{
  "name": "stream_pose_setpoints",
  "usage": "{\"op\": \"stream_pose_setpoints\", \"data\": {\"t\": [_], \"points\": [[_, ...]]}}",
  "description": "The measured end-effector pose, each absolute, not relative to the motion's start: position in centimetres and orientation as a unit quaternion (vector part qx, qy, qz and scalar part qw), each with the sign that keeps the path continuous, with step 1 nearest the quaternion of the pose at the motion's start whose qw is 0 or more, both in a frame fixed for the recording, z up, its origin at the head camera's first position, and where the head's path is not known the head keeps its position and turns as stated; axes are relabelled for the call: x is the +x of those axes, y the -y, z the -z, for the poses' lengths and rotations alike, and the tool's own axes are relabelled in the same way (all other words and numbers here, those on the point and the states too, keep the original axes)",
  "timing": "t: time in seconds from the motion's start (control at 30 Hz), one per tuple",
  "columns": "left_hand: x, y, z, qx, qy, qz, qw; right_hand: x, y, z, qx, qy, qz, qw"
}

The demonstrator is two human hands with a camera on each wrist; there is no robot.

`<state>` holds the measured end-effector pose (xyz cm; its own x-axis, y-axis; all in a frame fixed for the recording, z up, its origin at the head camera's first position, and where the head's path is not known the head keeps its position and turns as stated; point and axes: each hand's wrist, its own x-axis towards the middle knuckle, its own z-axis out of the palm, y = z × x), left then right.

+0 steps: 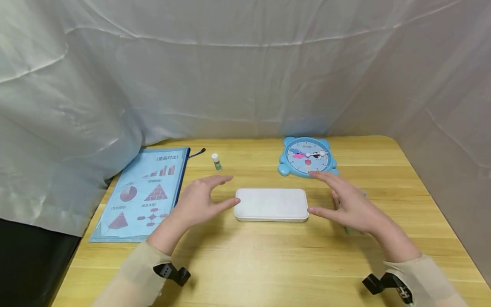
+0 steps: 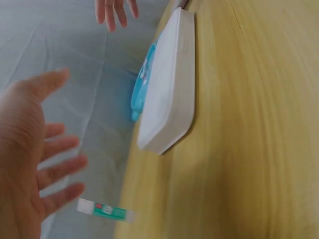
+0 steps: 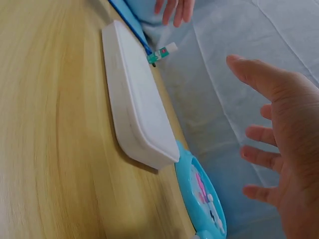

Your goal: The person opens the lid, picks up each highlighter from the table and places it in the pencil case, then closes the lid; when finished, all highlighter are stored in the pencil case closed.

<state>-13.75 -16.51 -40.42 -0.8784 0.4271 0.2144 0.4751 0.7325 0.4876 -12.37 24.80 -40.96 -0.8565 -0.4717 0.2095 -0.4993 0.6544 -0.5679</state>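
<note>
A white pencil case [image 1: 271, 204], a flat box with rounded corners, lies closed on the wooden table between the two hands. At its left end the left hand [image 1: 201, 200] hovers, fingers spread and thumb tip overlapping the case's edge in the head view. The right hand [image 1: 350, 204] mirrors it at the other end, thumb near the case's right corner. Both wrist views show nothing in either palm; the case [image 2: 167, 84] stands apart from the left fingers there. Under the right hand, some small items are mostly hidden.
A blue toy clock [image 1: 308, 155] lies behind the case to the right. Toward the back left is a small glue stick [image 1: 216, 162] with a white cap. A blue zip document folder [image 1: 142, 192] printed with charts covers the table's left side. Grey cloth [image 1: 245, 76] hangs behind.
</note>
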Motion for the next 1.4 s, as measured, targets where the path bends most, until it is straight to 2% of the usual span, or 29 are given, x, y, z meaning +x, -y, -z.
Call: {"op": "stream_pose_setpoints", "data": {"t": [0.2,0.5,0.83,1.4], "points": [[-14.6,16.3,42.7,-0.237,0.887,0.395,-0.042,-12.7,-24.6,41.7,0.25,0.895,-0.368,0.017],[-15.4,15.2,47.1,-0.252,0.875,0.407,-0.073,-13.8,-23.9,44.5,0.278,0.874,-0.398,-0.017],[-15.4,14.4,49.5,-0.233,0.88,0.407,-0.075,-14.0,-22.8,46.2,0.267,0.877,-0.395,-0.057],[-14.9,14.6,50.5,-0.237,0.888,0.391,-0.042,-13.7,-21.3,48.1,0.288,0.899,-0.328,-0.041]]}}
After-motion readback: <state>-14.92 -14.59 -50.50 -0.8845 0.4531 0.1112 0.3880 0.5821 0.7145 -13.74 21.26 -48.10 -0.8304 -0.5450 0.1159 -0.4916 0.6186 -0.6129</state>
